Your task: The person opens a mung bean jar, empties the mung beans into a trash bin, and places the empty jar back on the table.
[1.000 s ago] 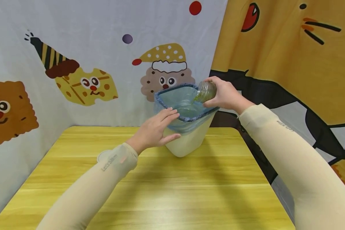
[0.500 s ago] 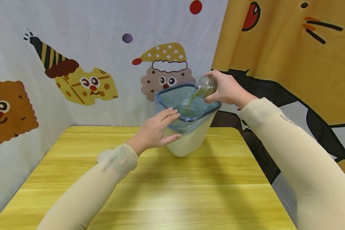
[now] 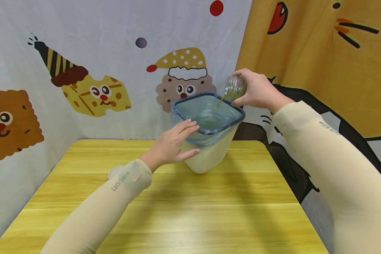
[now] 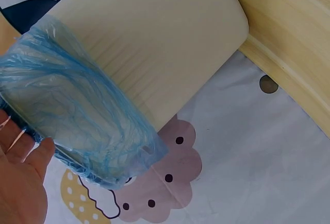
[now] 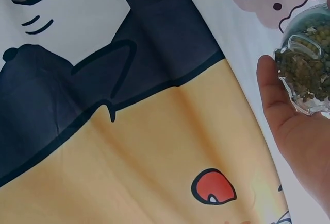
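Observation:
My right hand grips a glass jar tipped on its side above the right part of the bin's rim. Small green granules spill from its mouth toward the bin. More granules show through the jar's base in the right wrist view, with my thumb along its side. A cream bin stands on the table, lined with a blue plastic bag folded over the rim. My left hand rests with straight fingers at the bin's near left rim; the left wrist view shows the fingertips at the bag's edge.
The yellow wood-grain table runs up to a white cartoon-printed curtain behind the bin. An orange and black printed curtain hangs at the right. A pale round disc lies partly under my left sleeve.
My right hand has carried the tipped jar up and to the right, from over the bin's opening toward its right rim. Granules keep falling from it. The left hand and bin hold still.

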A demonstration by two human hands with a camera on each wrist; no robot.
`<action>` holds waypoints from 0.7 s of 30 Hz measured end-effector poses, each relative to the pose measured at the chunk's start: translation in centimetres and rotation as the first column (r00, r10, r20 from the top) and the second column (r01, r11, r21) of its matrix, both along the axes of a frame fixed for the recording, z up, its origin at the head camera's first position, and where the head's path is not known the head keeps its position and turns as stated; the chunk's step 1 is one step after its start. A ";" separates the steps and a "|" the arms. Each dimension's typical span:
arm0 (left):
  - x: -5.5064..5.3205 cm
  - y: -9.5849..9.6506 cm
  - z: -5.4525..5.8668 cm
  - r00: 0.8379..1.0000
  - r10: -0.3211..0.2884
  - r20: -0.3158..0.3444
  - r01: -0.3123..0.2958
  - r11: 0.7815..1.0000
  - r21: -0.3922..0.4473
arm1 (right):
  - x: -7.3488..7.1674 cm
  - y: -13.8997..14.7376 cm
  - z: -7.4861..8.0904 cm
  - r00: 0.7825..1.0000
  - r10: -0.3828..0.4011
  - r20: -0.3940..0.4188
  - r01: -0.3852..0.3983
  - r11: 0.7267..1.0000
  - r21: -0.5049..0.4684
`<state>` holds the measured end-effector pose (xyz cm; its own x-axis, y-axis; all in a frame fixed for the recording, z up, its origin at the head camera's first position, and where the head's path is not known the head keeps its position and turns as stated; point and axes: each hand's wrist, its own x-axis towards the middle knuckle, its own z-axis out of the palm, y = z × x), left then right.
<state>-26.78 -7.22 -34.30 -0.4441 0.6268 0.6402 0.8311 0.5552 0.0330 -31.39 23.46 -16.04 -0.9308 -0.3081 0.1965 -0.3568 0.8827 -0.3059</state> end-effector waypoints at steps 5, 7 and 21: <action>0.0 -0.1 -0.1 1.000 0.001 0.011 -0.001 1.000 -0.010 | 0.0 0.1 0.3 1.000 0.007 -0.017 -0.007 1.000 0.015; -0.1 -0.2 -0.2 1.000 0.001 0.008 -0.001 1.000 -0.013 | -0.1 0.1 0.4 1.000 0.011 -0.023 -0.011 1.000 0.021; 0.4 -0.3 0.1 0.999 0.020 0.045 -0.019 0.999 -0.036 | -0.1 -0.6 0.8 0.999 0.026 -0.026 -0.025 0.999 0.045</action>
<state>-26.41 -7.56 -34.15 -0.4846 0.6400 0.5963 0.8182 0.5727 0.0503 -31.50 22.82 -15.20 -0.9173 -0.3403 0.2068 -0.3865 0.8858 -0.2568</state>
